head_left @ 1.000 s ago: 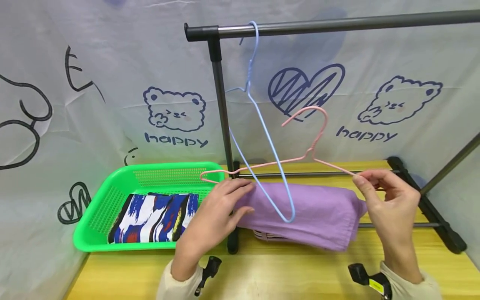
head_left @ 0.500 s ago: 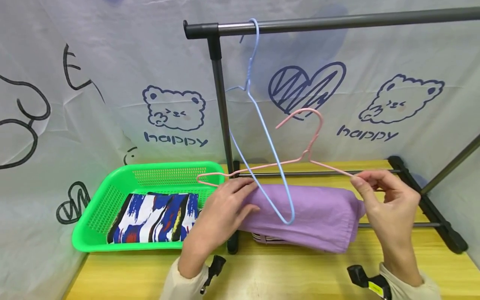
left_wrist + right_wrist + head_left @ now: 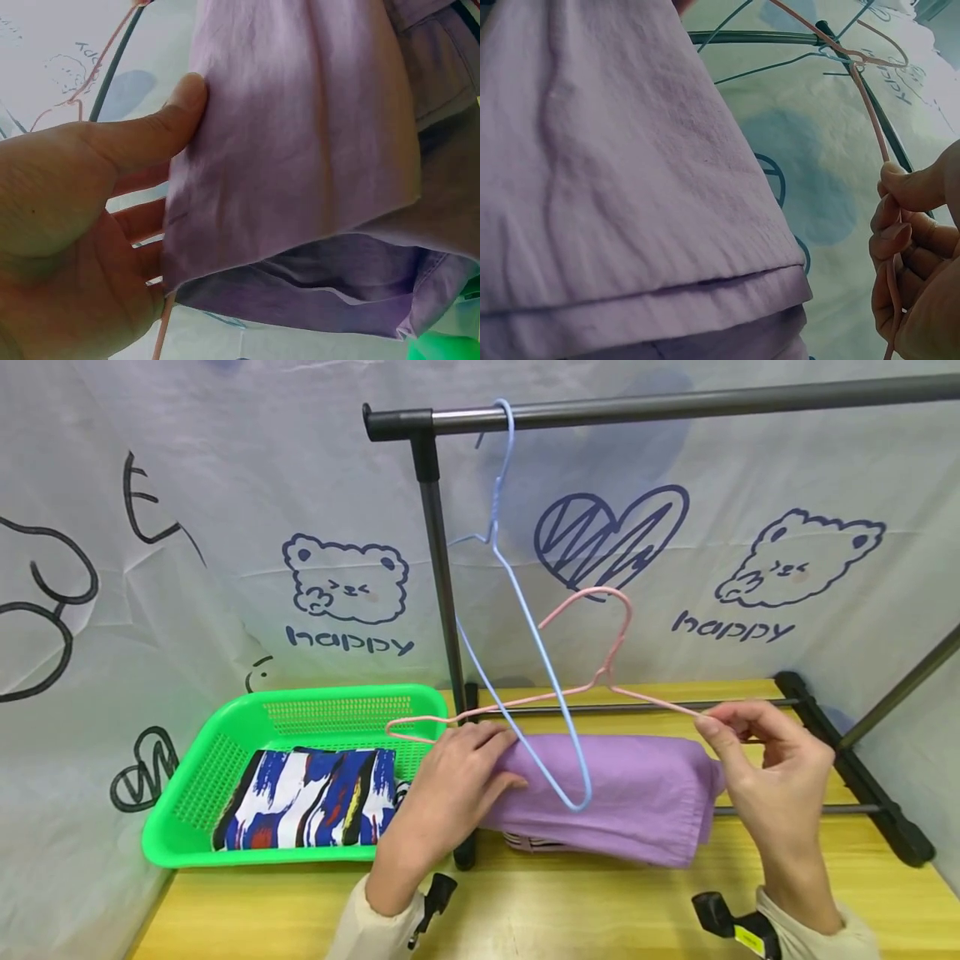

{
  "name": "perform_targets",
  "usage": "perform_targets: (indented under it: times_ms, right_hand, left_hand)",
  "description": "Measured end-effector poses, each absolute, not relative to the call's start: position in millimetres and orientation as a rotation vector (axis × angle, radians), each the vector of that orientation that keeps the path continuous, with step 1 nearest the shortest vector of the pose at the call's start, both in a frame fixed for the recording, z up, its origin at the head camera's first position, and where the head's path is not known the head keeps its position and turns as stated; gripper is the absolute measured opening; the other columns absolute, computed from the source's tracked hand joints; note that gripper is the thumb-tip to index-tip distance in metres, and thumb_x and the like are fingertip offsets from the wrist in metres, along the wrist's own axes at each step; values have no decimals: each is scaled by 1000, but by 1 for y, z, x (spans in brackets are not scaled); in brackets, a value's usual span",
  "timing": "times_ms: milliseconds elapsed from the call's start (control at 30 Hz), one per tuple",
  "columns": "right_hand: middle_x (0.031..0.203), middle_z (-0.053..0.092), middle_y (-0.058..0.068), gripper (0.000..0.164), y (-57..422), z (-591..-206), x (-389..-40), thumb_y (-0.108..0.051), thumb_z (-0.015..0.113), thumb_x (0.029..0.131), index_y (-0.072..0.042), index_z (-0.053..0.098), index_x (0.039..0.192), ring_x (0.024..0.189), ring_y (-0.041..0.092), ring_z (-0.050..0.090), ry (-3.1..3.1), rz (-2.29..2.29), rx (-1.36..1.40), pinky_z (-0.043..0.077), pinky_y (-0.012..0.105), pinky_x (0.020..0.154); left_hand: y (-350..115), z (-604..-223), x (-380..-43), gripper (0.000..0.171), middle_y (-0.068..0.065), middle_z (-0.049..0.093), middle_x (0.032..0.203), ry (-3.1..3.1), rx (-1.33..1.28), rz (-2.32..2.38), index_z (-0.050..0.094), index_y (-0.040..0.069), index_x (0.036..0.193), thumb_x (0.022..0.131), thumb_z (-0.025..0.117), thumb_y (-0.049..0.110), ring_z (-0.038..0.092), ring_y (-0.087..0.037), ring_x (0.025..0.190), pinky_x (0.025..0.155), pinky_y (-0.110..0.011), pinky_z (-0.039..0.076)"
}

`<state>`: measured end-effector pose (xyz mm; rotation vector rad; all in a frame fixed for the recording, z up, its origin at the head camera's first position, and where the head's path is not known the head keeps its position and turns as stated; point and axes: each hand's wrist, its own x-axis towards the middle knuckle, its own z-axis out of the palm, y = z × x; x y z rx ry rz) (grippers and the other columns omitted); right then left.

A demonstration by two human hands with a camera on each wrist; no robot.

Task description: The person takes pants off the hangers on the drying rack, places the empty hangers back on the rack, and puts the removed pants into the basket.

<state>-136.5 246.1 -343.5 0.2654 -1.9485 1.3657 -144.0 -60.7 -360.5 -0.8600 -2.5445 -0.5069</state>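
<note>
A pink wire hanger [image 3: 538, 697] is tilted in front of the rack, its hook free in the air. Over its lower part hangs a folded purple garment [image 3: 622, 793], with hems showing in the right wrist view. My left hand [image 3: 453, 785] holds the garment's left edge, thumb on the near face and fingers behind it in the left wrist view. With thumb and fingers, my right hand [image 3: 772, 777] pinches the hanger's right end; the garment [image 3: 645, 195] hangs beside that hand. A blue hanger [image 3: 536, 618] on the rack overlaps the pink one in the head view.
The rack's dark top bar [image 3: 675, 406] crosses above, its left post [image 3: 437, 552] beside my left hand. A green basket [image 3: 168, 814] at left holds folded patterned cloth [image 3: 307, 797]. Under the garment, something striped [image 3: 528, 842] shows on the wooden table [image 3: 570, 910].
The pink hanger has shifted a little left and down, its hook most clearly. My left hand has slid slightly right along the garment; my right hand has moved slightly left with the hanger.
</note>
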Motion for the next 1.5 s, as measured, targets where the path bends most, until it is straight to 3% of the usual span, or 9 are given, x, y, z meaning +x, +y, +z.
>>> perform_targets:
  times_ms: [233, 500, 733, 1100, 1500]
  right_hand:
    - [82, 69, 1, 8, 245, -345, -136, 14, 75, 84, 11, 72, 91, 70, 14, 56, -1960, 1370, 261, 48, 15, 63]
    - [83, 70, 1, 11, 245, -345, -137, 14, 75, 84, 11, 72, 94, 71, 15, 56, -1978, 1406, 193, 48, 16, 65]
    - [83, 70, 1, 10, 247, -345, -139, 13, 75, 84, 11, 72, 94, 70, 15, 55, -1972, 1396, 209, 47, 15, 63]
    - [85, 70, 5, 10, 255, -342, -137, 8, 77, 86, 6, 73, 95, 72, 17, 61, -2122, 1420, 220, 50, 17, 66]
    - [91, 73, 9, 22, 276, -346, -142, 17, 71, 86, 4, 74, 103, 76, 11, 69, -2195, 1334, 564, 55, 14, 76]
  left_hand:
    - [-58, -365, -148, 41, -4, 72, 112, -2557, -858, -481, 72, 6, 118, 89, 80, 33, 65, -23, 101, 89, -40, 51]
    - [-55, -368, -147, 38, -4, 74, 112, -2549, -855, -424, 68, 6, 121, 92, 77, 28, 66, -23, 104, 93, -41, 50]
    - [-54, -368, -147, 39, -1, 75, 110, -2535, -858, -440, 71, 9, 118, 89, 79, 33, 68, -20, 104, 91, -40, 51]
    - [-52, -371, -151, 24, -1, 76, 96, -2363, -875, -442, 76, 8, 102, 84, 85, 22, 70, -18, 89, 77, -33, 56]
    - [-58, -370, -154, 14, 0, 77, 90, -2247, -864, -490, 78, 10, 90, 84, 85, 20, 71, -18, 82, 72, -32, 58]
